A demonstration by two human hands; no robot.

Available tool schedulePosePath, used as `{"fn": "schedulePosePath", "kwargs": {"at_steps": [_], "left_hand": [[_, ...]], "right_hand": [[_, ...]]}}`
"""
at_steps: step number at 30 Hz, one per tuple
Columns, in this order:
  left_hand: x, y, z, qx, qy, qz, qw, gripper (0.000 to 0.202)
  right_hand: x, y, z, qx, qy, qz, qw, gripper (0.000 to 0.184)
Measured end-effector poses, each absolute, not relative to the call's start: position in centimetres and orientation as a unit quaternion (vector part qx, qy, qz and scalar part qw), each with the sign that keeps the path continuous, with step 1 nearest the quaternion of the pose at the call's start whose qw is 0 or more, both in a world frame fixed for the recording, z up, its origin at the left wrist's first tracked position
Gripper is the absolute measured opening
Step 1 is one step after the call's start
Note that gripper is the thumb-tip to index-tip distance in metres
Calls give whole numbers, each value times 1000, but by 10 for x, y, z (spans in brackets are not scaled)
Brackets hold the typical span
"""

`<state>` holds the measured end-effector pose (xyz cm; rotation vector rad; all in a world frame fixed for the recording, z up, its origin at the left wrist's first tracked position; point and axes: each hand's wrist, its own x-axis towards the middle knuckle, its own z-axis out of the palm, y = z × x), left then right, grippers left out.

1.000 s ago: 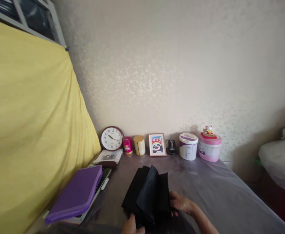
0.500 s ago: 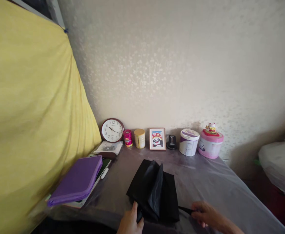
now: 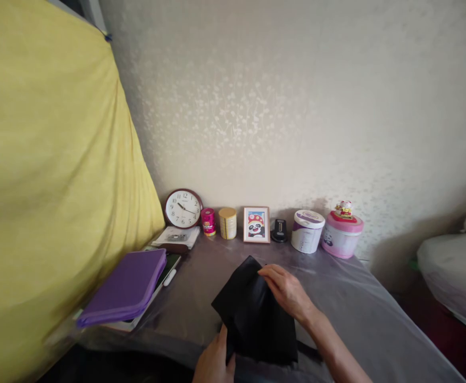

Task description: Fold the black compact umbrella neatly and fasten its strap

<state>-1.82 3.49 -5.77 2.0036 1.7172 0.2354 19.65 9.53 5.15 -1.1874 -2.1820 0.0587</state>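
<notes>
A black umbrella (image 3: pixel 252 319), collapsed with its fabric in loose folds, lies at the near part of the table. My left hand (image 3: pixel 214 360) is closed around its near left end, thumb and fingers on the dark handle area. At the far edge of the fabric, my right hand (image 3: pixel 289 292) pinches a fold between thumb and fingertips. A thin black strap (image 3: pixel 309 351) trails out from the umbrella's right side, passing partly behind my right forearm.
On the left lie a purple zip case (image 3: pixel 125 287) and a white marker (image 3: pixel 169 277). Along the wall stand a clock (image 3: pixel 183 208), a pink can (image 3: pixel 208 222), a yellow-lidded tin (image 3: pixel 228 223), a panda picture frame (image 3: pixel 256 225), a black device (image 3: pixel 280 231), a white-purple tub (image 3: pixel 307 232) and a pink tub (image 3: pixel 341 236).
My right hand has let go of the strap and moved up and left to the umbrella's fabric. The raised fold has been laid flatter. My left hand keeps its hold.
</notes>
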Motion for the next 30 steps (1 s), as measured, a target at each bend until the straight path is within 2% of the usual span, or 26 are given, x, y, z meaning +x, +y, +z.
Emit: {"fn": "schedulePosePath", "kwargs": {"at_steps": [8,12,20,25,30], "left_hand": [[-20,32,-47,743,633,54,209,72],[-23,32,-42,740,638,22,211,70],[-23,28,-38,723,653,43,222,72],[-23,27,-40,743,631,75,211,81],[-24,29,-43,783,599,31,167,79]], "right_hand": [[147,131,47,-398,-909,-31,122,39],[143,141,44,-428,-902,-30,49,26],[141,157,35,-448,-887,-31,111,21],[132,160,16,-462,-878,-60,110,22],[125,163,-3,-455,-880,-83,104,22]]}}
